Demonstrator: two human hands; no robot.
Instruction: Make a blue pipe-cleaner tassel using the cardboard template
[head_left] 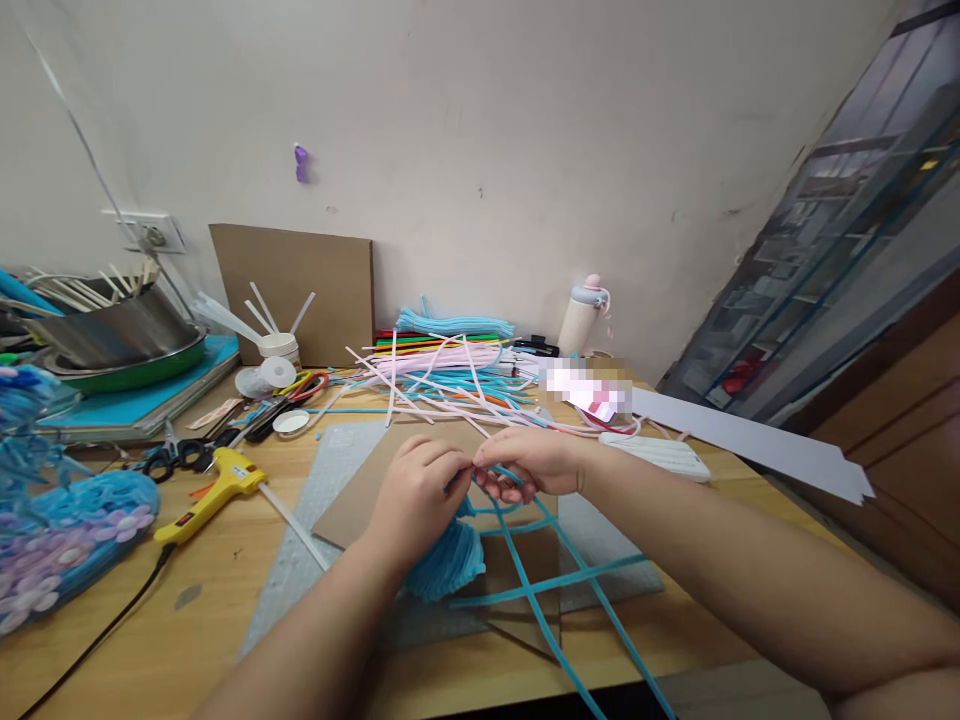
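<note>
My left hand [421, 490] is closed over the top of a blue piece made of pipe cleaners packed side by side [450, 562]. My right hand [534, 462] meets it fingertip to fingertip, its fingers curled around a blue pipe cleaner [544, 512]. The exact pinch point is partly hidden by the fingers. More long blue pipe cleaners [529, 590] cross each other below my right hand and run past the front table edge. Beneath both hands lie a brown cardboard sheet [352, 500] and a grey cutting mat [281, 590].
A yellow glue gun [214, 492] with a black cord lies left, near black-handled scissors [180, 455]. Pipe cleaners in several colours [442, 365] are heaped by the wall. A flower-decorated blue craft piece [67, 530] stands far left; a bottle [581, 318] stands back right.
</note>
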